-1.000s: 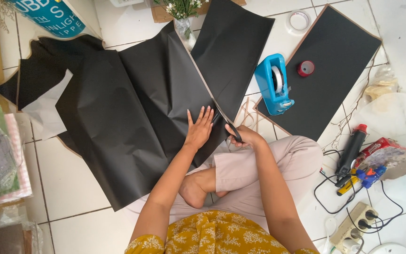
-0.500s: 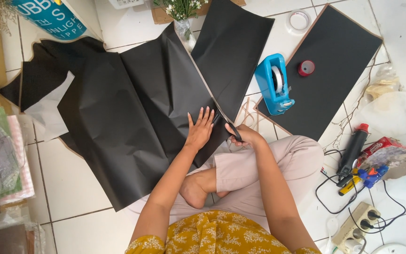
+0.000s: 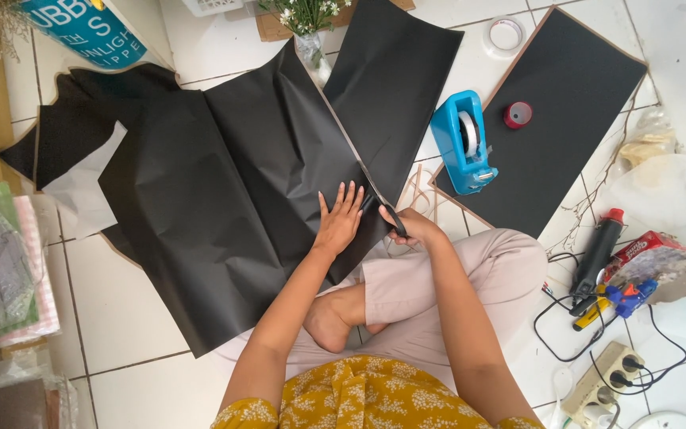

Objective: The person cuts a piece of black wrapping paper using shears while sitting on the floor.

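Pressing the large creased black paper sheet (image 3: 224, 206) flat, the open left hand (image 3: 339, 222) should steady it while the right hand (image 3: 410, 228), closed on black scissors (image 3: 379, 208), cuts straight.

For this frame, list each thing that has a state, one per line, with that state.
Large black paper sheet: spread on the floor, creased, partly cut.
Black-handled scissors: in the right hand, at the paper's edge.
Left hand: flat on the paper, fingers spread.
Blue tape dispenser: standing, roll loaded.
Red tape roll: lying flat on the black board.
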